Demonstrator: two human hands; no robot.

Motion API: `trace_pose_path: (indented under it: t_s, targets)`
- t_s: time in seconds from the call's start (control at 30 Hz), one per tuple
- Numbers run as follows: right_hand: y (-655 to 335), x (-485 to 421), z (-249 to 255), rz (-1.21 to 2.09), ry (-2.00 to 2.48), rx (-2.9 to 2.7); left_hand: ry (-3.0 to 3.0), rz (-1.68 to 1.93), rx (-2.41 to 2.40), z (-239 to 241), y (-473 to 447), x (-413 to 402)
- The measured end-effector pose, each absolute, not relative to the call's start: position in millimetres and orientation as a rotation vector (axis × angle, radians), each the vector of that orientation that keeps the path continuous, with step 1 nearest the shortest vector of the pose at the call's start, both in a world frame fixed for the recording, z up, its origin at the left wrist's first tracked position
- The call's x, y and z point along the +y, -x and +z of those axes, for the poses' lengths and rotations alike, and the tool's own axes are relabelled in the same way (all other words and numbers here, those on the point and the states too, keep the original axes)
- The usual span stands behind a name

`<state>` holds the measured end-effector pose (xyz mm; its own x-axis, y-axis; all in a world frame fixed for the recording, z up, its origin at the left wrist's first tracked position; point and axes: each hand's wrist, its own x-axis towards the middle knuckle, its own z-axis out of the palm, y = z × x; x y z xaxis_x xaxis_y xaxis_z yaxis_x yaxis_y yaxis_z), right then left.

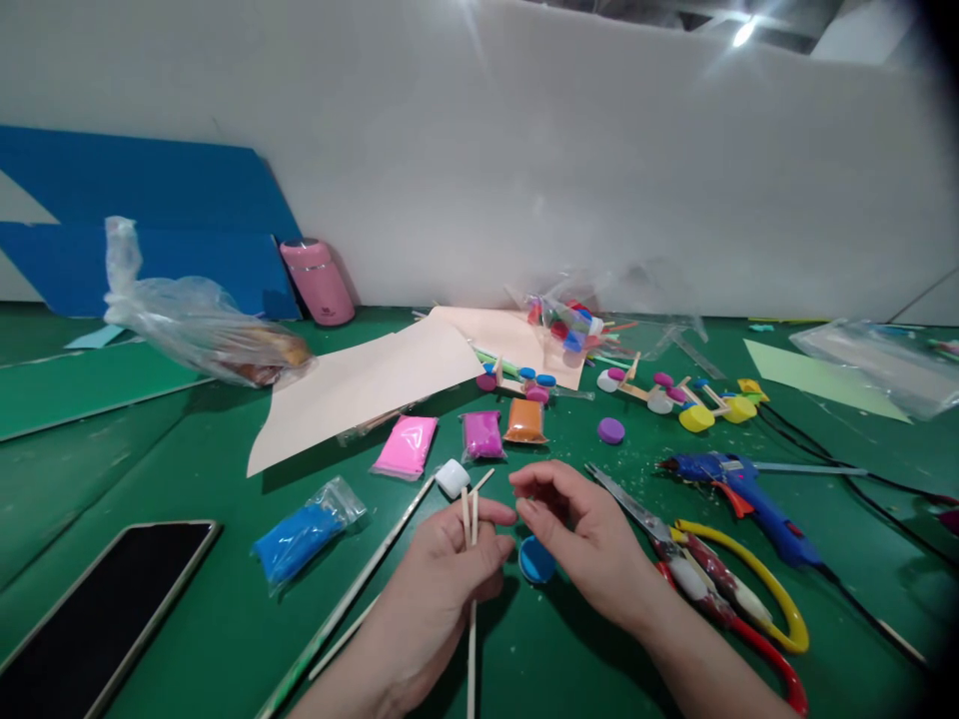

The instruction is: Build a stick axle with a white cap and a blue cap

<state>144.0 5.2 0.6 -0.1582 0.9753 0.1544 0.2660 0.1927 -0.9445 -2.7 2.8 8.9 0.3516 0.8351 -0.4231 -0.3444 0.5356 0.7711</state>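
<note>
My left hand (454,559) is closed around thin wooden sticks (472,639). Their upper ends stick out above the thumb, with one stick slanting to the right, and a long end runs down toward the bottom edge. Just right of it, my right hand (588,544) hovers with loosely curled fingers, thumb and index tips slightly apart and nothing visible between them. A blue round cap (536,561) lies on the table by the right thumb. Beyond the left fingers sits a white lump (453,478), and a long pale stick (352,594) lies left of that hand.
Pink (406,446), purple (481,435), orange (525,421) and blue (304,534) clay packets lie ahead and left. Red-and-yellow-handled pliers (696,579) and a blue glue gun (741,489) with its cord are at right. A phone (109,609) lies left; small wheeled stick models (651,391) stand behind.
</note>
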Motion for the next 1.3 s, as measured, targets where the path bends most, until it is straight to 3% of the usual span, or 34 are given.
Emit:
trace_pose_path:
  t_s: [0.2,0.93,1.3]
  targets:
    - [-140,9,6,0.971,1.181,-1.669,-0.571,0.811,0.737,6,1,1]
    - [-140,10,0,1.297,0.978,-1.528,-0.652,0.418,0.546,6,4,-5]
    - [-145,12,3,1.086,1.135,-1.454,-0.662,0.791,0.805,9,-2,-1]
